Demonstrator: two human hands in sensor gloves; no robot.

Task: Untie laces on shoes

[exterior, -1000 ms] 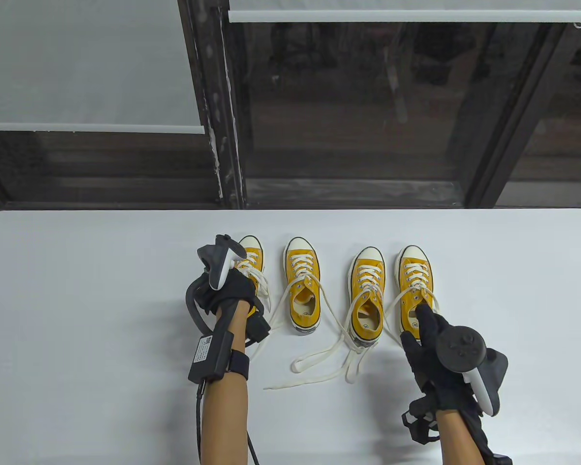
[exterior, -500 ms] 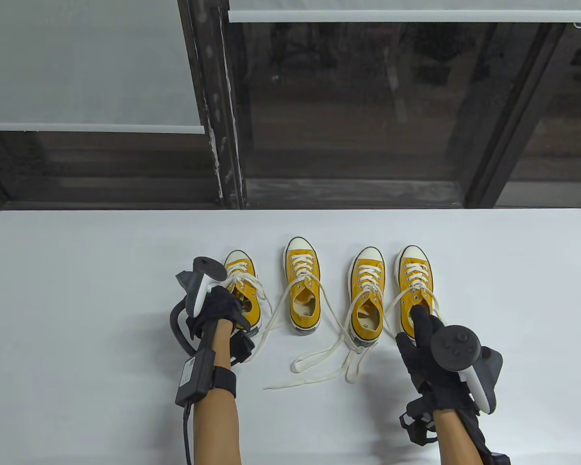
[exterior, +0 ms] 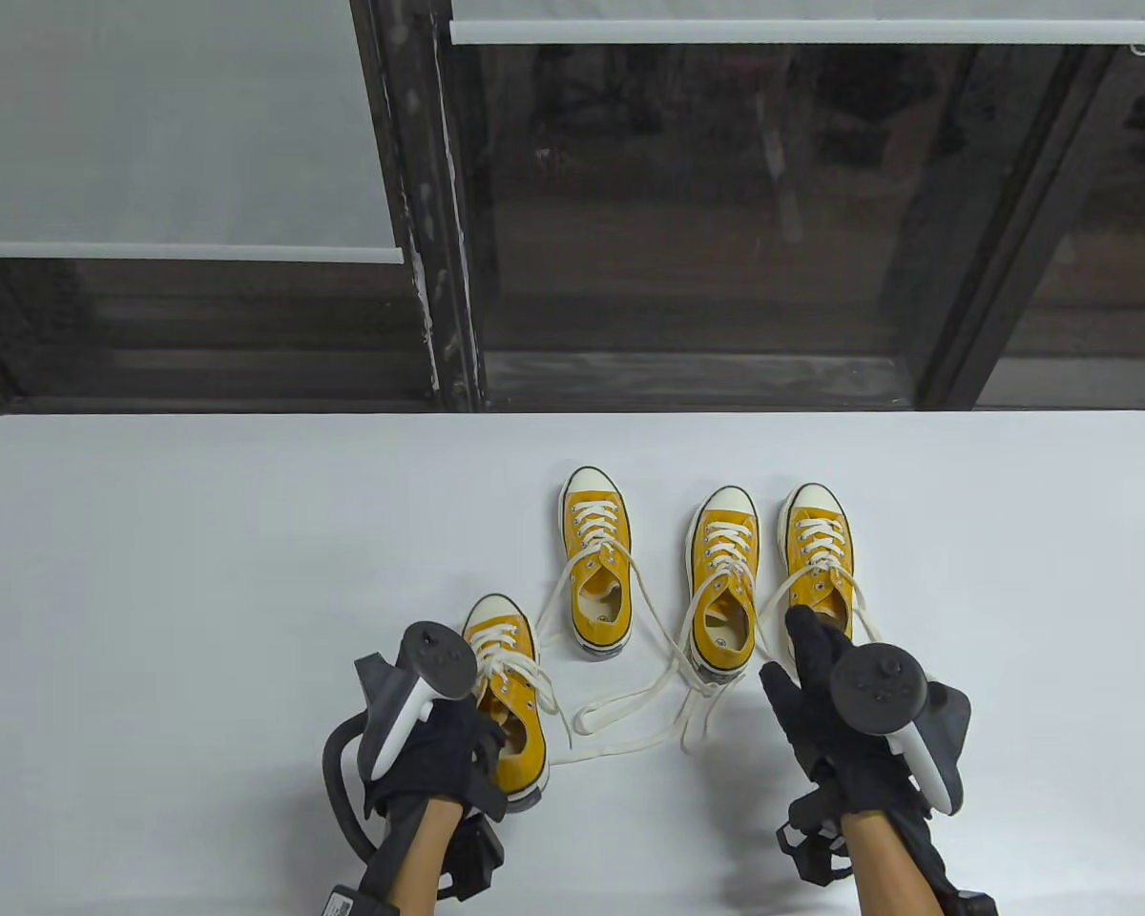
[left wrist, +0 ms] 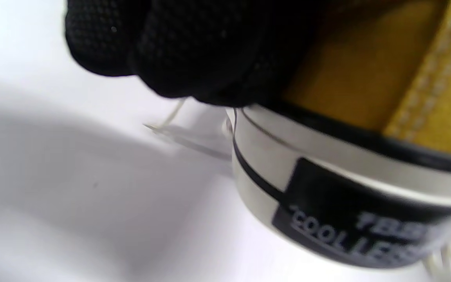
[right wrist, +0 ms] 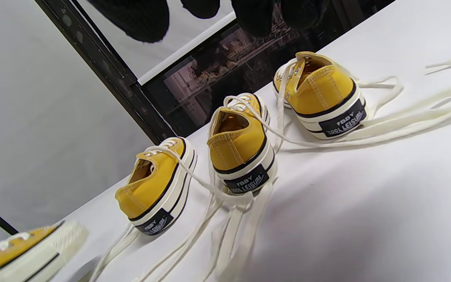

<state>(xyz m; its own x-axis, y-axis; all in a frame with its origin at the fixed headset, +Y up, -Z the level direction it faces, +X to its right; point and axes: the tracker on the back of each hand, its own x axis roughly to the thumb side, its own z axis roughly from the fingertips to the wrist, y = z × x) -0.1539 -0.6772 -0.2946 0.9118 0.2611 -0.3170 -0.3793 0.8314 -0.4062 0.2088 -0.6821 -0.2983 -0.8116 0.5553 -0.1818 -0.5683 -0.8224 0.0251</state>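
Note:
Four yellow low-top sneakers with white laces stand on the white table [exterior: 200, 572]. My left hand [exterior: 453, 754] grips the heel of the leftmost shoe [exterior: 510, 687], which sits nearer to me than the other three. In the left wrist view my gloved fingers [left wrist: 194, 51] curl over that shoe's heel [left wrist: 366, 156]. My right hand [exterior: 806, 668] hovers with straight fingers by the heel of the rightmost shoe [exterior: 818, 544] and holds nothing. The second shoe [exterior: 595, 563] and third shoe [exterior: 722, 582] stand between them. In the right wrist view all three show heel-on, the third shoe [right wrist: 241, 149] in the middle.
Loose lace ends [exterior: 630, 711] from the middle shoes trail across the table toward me, between my hands. A dark window frame [exterior: 439, 239] rises behind the table's far edge. Bare table lies to the far left and far right.
My left hand has pulled the leftmost shoe out of the row toward the near edge. My right hand has drawn back a little from the rightmost shoe.

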